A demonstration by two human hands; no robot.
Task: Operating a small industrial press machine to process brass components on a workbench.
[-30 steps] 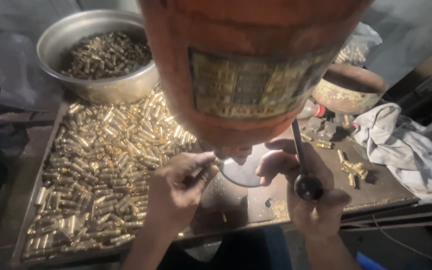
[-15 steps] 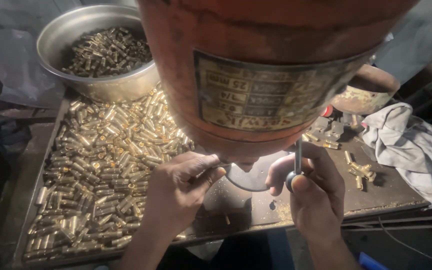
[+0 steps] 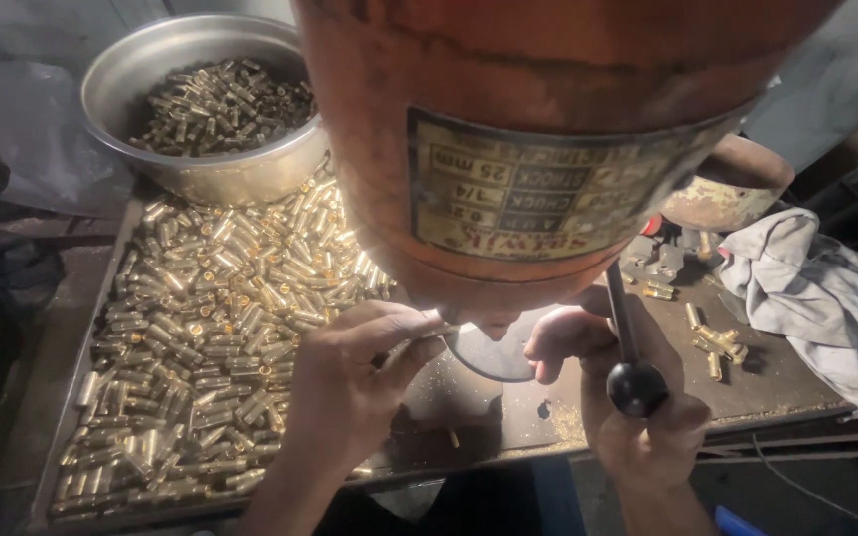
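Brass-coloured small cylindrical metal pieces (image 3: 220, 328) lie heaped across the dark metal table (image 3: 777, 377), spreading out to the left of the left hand (image 3: 350, 382). That hand is pinched shut, thumb and fingers closed on a thin small part right under the orange-red machine body (image 3: 548, 129) that hangs over both hands; the part itself is too small to make out clearly. Just between the hands sits a round dark metal plate (image 3: 489, 352). The right hand (image 3: 638, 422) is loosely curled, its palm around the black ball knob of a thin lever (image 3: 636, 387). Beyond the left hand stands a round steel bowl (image 3: 141, 69) filled with more pieces. Right of the right hand lies a crumpled grey cloth (image 3: 816, 298).
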